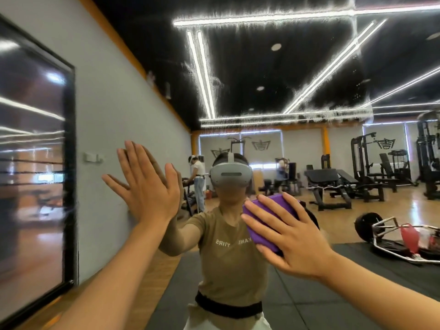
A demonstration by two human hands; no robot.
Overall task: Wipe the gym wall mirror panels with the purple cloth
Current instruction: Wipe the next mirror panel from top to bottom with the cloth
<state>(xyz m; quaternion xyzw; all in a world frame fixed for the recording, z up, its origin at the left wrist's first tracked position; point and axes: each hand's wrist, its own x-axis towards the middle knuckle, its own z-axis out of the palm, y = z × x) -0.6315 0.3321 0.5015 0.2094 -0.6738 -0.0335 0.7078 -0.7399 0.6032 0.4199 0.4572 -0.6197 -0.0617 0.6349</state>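
Note:
The wall mirror [273, 79] fills almost the whole view and reflects me and the gym; smears and streaks show across its upper part. My left hand [148, 186] lies flat on the glass with fingers straight and spread, meeting its own reflection. My right hand [292, 236] presses the folded purple cloth [264, 220] against the mirror at chest height, fingers straight and spread over it. The cloth shows above and to the left of my fingers.
A black-framed panel [35, 163] hangs on the grey wall at the left. In the reflection are weight benches [333, 184], cable machines [366, 158], a hex bar with plates [390, 236] on black floor mats, and people in the background.

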